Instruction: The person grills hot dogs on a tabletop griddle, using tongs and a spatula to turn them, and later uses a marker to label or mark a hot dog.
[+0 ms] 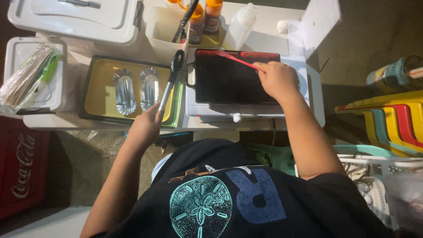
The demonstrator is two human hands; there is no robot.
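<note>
At nine o'clock in our view a clear lidded box (35, 72) holds a bag of sticks (26, 79); at eleven sits a white lidded container (75, 17)

Moving right, a yellow tray (99, 90) carries two foil boat-shaped cups (124, 90), side by side and empty as far as we can tell

Our left hand (145, 125) sits at the tray's near right corner, fingers curled shut around the handle end of a pair of tongs (169, 81). The tongs point toward twelve o'clock, black tips closed, lying over the tray's right edge. They look like stiff, light metal; the lower shaft where we grip seems the sound place to hold, away from the tips

At twelve o'clock a cream tub (161, 28) stands with utensils, beside orange-capped sauce bottles (205, 15) and a white squeeze bottle (240, 24)

Right of centre a dark griddle plate (231, 81) rests on its white base. Our right hand (277, 79) hovers over its far right side, closed on a red brush (240, 61) whose thin shaft slants toward ten o'clock across the plate. The brush appears light and slightly flexible, likely slick if oiled; best held near the handle end, as now

At three o'clock lie stacked coloured plastic stools (392, 119)
</note>
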